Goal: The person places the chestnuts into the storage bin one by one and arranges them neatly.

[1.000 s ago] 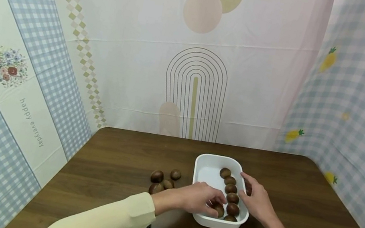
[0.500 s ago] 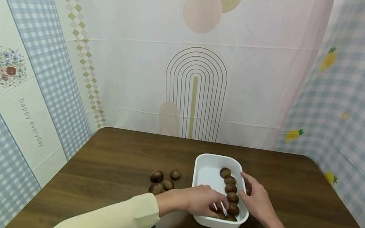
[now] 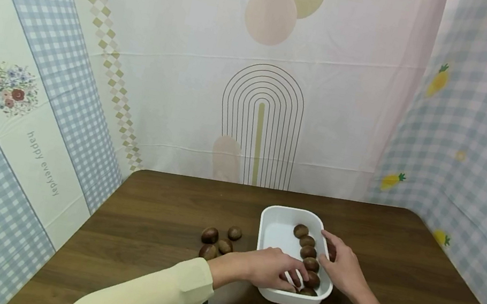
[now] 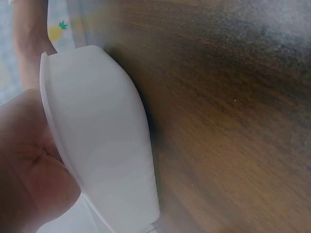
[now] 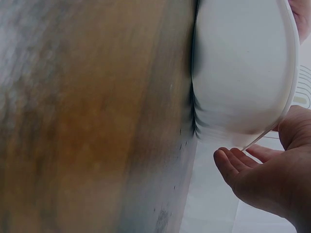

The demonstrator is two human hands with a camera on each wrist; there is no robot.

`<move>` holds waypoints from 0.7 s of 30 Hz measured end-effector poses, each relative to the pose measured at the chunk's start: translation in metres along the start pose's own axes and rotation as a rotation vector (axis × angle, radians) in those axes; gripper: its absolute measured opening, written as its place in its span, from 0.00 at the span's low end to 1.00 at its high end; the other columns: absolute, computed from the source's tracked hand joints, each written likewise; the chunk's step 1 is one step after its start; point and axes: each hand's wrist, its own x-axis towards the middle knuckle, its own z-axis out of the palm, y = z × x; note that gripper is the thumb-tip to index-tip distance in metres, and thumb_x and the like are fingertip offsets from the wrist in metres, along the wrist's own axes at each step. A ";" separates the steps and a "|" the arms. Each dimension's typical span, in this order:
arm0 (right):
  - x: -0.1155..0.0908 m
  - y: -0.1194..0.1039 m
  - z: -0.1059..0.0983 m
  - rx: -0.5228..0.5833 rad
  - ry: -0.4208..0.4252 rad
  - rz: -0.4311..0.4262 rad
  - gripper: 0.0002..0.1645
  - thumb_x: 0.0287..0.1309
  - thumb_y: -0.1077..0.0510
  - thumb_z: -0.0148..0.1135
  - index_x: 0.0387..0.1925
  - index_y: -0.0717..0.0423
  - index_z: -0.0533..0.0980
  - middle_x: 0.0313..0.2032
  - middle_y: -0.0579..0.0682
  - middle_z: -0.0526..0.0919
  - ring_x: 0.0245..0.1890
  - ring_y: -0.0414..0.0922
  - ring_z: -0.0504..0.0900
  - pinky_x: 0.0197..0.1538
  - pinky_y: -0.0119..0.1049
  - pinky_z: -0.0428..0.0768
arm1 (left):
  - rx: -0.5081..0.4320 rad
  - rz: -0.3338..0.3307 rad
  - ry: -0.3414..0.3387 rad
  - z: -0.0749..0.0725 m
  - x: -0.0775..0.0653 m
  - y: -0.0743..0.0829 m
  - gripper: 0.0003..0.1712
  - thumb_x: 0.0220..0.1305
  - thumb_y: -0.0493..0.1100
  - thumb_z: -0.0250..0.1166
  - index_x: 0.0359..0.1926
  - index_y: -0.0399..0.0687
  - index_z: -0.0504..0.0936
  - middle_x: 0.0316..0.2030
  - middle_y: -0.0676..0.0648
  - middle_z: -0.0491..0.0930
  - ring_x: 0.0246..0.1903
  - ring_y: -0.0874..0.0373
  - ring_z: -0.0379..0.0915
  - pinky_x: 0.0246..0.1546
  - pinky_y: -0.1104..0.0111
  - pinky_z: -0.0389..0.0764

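A white plastic box (image 3: 278, 217) stands on the table, with a slanting row of brown chestnuts (image 3: 308, 252) along its right side. My left hand (image 3: 271, 268) reaches over the near left rim, fingers bent down around a chestnut at the near end, mostly hidden beneath them. My right hand (image 3: 342, 267) grips the box's right rim, thumb at the inner edge and fingers outside. In the left wrist view the left palm (image 4: 34, 165) lies over the rim; the fingertips are hidden behind the wall. The right wrist view shows the right hand (image 5: 277, 179) at the box's edge.
Several loose chestnuts (image 3: 210, 236) lie on the brown wooden table (image 3: 152, 223) left of the box, close to the left forearm. Patterned cloth (image 3: 178, 80) hangs behind the table and along both sides.
My left hand has shifted slightly right and lower inside the box, and the chestnut beneath its fingers is now mostly covered. The right hand and the box stay in place.
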 end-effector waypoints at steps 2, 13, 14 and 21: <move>0.000 0.000 0.000 0.003 -0.002 0.004 0.36 0.64 0.70 0.63 0.73 0.73 0.66 0.58 0.75 0.80 0.55 0.64 0.84 0.50 0.53 0.86 | -0.005 0.000 0.002 0.000 0.000 0.000 0.17 0.76 0.41 0.67 0.63 0.48 0.81 0.49 0.58 0.90 0.42 0.77 0.83 0.48 0.83 0.77; 0.001 0.000 0.000 -0.003 -0.001 0.002 0.36 0.64 0.70 0.63 0.73 0.73 0.67 0.60 0.76 0.79 0.55 0.65 0.84 0.51 0.54 0.86 | -0.014 0.051 0.140 0.000 -0.003 -0.001 0.16 0.76 0.43 0.68 0.60 0.44 0.84 0.51 0.54 0.89 0.44 0.79 0.80 0.46 0.84 0.78; 0.001 0.000 0.000 -0.002 0.001 0.001 0.36 0.64 0.70 0.63 0.73 0.73 0.67 0.59 0.75 0.79 0.55 0.65 0.84 0.50 0.53 0.86 | -0.011 0.055 0.154 0.000 -0.003 -0.002 0.16 0.76 0.44 0.68 0.59 0.45 0.84 0.51 0.55 0.89 0.44 0.79 0.80 0.46 0.84 0.78; 0.000 0.001 0.001 -0.001 0.014 -0.011 0.37 0.63 0.70 0.64 0.72 0.73 0.67 0.58 0.75 0.80 0.54 0.63 0.85 0.49 0.52 0.86 | -0.071 0.082 0.223 0.000 -0.006 -0.003 0.15 0.76 0.43 0.69 0.59 0.44 0.84 0.50 0.55 0.89 0.45 0.80 0.80 0.46 0.84 0.78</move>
